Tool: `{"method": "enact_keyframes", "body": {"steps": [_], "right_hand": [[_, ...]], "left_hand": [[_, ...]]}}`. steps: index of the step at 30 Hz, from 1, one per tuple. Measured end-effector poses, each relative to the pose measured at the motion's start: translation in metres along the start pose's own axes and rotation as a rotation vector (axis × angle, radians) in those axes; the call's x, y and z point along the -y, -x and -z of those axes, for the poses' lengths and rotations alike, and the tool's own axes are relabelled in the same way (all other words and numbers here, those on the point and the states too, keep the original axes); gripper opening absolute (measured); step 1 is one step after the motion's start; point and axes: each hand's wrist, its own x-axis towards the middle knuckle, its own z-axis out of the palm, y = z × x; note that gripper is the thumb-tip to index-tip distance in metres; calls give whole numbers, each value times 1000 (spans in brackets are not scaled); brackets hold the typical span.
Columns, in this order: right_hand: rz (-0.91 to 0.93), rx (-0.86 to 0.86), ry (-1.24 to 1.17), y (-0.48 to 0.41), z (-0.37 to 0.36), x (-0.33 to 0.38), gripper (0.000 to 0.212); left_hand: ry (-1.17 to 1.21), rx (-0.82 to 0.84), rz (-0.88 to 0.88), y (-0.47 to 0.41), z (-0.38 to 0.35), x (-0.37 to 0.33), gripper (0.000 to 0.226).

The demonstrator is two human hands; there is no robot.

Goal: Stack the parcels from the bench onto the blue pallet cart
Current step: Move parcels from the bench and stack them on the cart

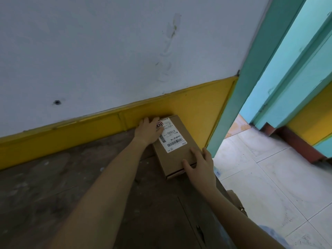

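Dark, scuffed wooden worktop (pixel 71 186) runs along a white wall with a yellow painted base band (pixel 188 108). Both bare hands grasp a flat brown cardboard parcel (pixel 176 155) lying at the worktop's far right corner, touching the yellow band. Left hand (pixel 148 131) presses on the parcel's far left corner, thumb over a white shipping label with barcodes (pixel 170 136). Right hand (pixel 201 164) spreads its fingers across the near right corner. Beyond the worktop's right edge lie pale floor tiles (pixel 260 177) and a teal door frame (pixel 242 87).
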Motion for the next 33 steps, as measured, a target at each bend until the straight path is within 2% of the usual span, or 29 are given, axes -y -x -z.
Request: {"method": "enact_keyframes", "body": {"steps": [6, 11, 18, 25, 29, 33], "right_hand": [[-123, -53, -300, 12, 3, 8, 45], [-89, -82, -382, 39, 14, 27, 41], [120, -3, -400, 125, 55, 78, 41], [375, 108, -407, 248, 75, 127, 42], [501, 204, -367, 307, 67, 149, 43], [611, 305, -293, 357, 51, 173, 47]], "left_hand": [[97, 14, 46, 35, -6, 10, 54], [78, -33, 129, 94, 8, 20, 54], [123, -263, 226, 224, 69, 27, 52], [171, -455, 393, 401, 110, 47, 52], [159, -525, 488, 488, 124, 68, 51], [106, -513, 569, 563, 132, 97, 51]]}}
